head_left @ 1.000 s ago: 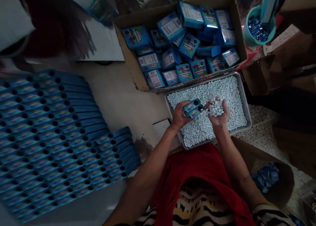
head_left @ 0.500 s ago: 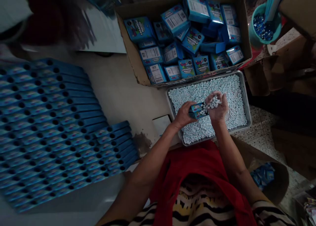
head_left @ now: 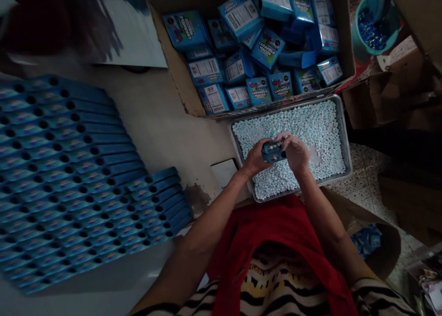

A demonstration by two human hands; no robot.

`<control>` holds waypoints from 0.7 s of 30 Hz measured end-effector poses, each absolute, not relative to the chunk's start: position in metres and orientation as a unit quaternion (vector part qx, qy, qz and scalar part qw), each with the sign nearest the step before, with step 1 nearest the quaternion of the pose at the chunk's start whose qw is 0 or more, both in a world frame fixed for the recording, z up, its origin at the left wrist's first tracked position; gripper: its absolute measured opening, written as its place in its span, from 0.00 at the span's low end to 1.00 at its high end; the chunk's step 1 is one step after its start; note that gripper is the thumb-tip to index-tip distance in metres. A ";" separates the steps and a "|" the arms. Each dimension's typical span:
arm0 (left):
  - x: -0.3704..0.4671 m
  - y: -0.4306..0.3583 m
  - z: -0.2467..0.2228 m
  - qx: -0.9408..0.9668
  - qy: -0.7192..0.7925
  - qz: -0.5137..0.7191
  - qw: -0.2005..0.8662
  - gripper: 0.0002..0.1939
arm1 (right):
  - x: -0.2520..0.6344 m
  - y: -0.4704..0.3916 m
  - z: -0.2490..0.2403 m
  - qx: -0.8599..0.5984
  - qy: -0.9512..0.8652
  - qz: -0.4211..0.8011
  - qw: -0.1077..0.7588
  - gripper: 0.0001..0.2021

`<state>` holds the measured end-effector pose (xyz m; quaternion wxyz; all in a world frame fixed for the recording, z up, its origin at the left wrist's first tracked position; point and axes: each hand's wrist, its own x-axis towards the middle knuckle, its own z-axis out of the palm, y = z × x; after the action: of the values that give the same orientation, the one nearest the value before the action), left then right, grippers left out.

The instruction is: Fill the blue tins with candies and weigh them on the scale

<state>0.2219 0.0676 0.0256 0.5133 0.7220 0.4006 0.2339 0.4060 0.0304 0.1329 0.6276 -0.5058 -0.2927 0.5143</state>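
Observation:
Two small blue candy boxes (head_left: 273, 154), held side by side, are gripped in my left hand (head_left: 256, 160) above the tray. Their near ends look open, with a few pale candies showing at the upper one. My right hand (head_left: 297, 154) is tilted at that opening, its bent fingers by the upper edge of the boxes; no pile of candies shows in its palm. Below both hands lies a metal tray (head_left: 346, 143) filled with small pale-blue and white candies (head_left: 293, 116). A clear scrap or scoop-like piece (head_left: 314, 155) rests on the candies beside my right hand.
A cardboard carton (head_left: 177, 83) of blue printed boxes (head_left: 267, 49) stands behind the tray. Rows of stacked blue boxes (head_left: 86, 178) fill the left. A turquoise bucket (head_left: 366, 54) stands at the far right. Another person's blurred arm (head_left: 76, 31) is at upper left.
My right hand has tipped left against the boxes, and the heap of candies in its palm is no longer visible. The boxes have turned slightly in my left hand.

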 end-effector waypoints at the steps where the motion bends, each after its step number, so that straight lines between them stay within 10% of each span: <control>1: 0.222 0.066 0.026 0.719 0.404 0.235 0.514 0.46 | 0.410 0.029 0.129 -0.510 -0.300 0.508 0.626 0.26; 13: 0.200 0.091 0.018 0.598 0.515 0.337 0.514 0.44 | 0.561 0.034 0.008 -0.867 -0.445 0.061 0.217 0.31; 21: 0.255 0.084 -0.016 0.519 0.460 0.360 0.624 0.48 | 0.498 0.036 -0.009 -0.817 -0.468 0.144 0.304 0.28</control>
<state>0.2553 0.0844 -0.0165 0.6237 0.5192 0.4604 0.3597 0.4976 0.0362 -0.0088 0.3036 -0.8173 -0.4682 0.1439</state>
